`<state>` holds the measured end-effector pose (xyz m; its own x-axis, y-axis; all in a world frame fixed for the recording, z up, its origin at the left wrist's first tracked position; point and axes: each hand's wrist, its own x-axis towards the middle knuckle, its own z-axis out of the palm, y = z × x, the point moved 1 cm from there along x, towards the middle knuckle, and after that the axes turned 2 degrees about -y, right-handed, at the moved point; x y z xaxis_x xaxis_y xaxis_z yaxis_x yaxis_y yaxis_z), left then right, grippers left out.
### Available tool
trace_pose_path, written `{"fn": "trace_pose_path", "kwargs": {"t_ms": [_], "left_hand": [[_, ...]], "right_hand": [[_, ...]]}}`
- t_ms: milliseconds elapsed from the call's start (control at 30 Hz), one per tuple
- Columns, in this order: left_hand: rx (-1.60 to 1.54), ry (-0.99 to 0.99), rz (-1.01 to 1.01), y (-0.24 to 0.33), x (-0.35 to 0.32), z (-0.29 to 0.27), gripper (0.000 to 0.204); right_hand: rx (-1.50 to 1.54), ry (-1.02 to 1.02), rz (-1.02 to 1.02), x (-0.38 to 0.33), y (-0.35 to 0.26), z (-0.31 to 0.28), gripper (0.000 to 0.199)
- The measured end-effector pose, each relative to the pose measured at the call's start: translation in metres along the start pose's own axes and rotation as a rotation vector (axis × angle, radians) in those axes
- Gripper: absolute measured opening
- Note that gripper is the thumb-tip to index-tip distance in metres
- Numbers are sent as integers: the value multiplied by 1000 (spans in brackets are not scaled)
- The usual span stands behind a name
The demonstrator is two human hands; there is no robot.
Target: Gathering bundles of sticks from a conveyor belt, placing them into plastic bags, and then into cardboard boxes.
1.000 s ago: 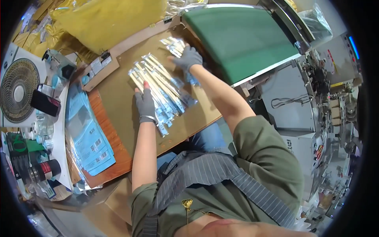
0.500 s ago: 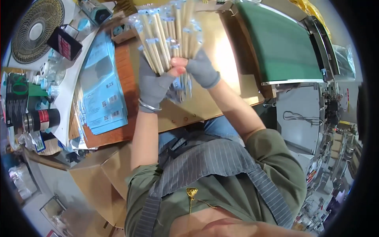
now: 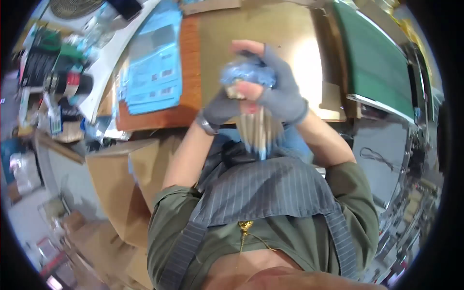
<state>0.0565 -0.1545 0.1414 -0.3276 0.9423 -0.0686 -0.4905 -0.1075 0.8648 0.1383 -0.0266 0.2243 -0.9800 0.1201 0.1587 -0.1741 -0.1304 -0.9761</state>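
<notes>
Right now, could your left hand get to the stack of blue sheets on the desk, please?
Probably not at once: the left hand is gripping the bundle of sticks together with the right hand. The blue sheets lie uncovered just to its left.

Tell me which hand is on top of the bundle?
The right hand, grey-gloved, arches over the bundle of sticks; the left hand grips lower, beside it.

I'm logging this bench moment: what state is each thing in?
Bundle of wrapped sticks: lifted off the table, upright, blurred.
Left hand: gloved, gripping the bundle.
Right hand: gloved, gripping the bundle's top.
Blue sheets: stacked flat on the table.
Green mat: lying flat, bare.
</notes>
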Motion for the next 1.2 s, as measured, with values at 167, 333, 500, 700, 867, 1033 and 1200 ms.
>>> {"fn": "trace_pose_path", "kwargs": {"t_ms": [167, 333, 500, 700, 867, 1033, 1200], "left_hand": [[-303, 179, -31, -54, -30, 25, 77], [864, 343, -248, 19, -64, -84, 33], [2466, 550, 40, 42, -111, -245, 28], [2248, 394, -253, 71, -107, -257, 16], [2340, 236, -121, 116, -107, -241, 26], [2098, 346, 193, 122, -108, -234, 25], [1811, 542, -15, 107, -71, -165, 31]], "right_hand": [[311, -275, 411, -3, 81, -20, 26], [439, -157, 399, -15, 84, -13, 23], [429, -120, 369, -18, 78, -10, 23], [512, -2, 394, -27, 86, -20, 21], [373, 3, 441, -22, 82, -14, 30], [316, 4, 443, -22, 84, -19, 30], [415, -28, 435, -20, 85, -20, 27]]}}
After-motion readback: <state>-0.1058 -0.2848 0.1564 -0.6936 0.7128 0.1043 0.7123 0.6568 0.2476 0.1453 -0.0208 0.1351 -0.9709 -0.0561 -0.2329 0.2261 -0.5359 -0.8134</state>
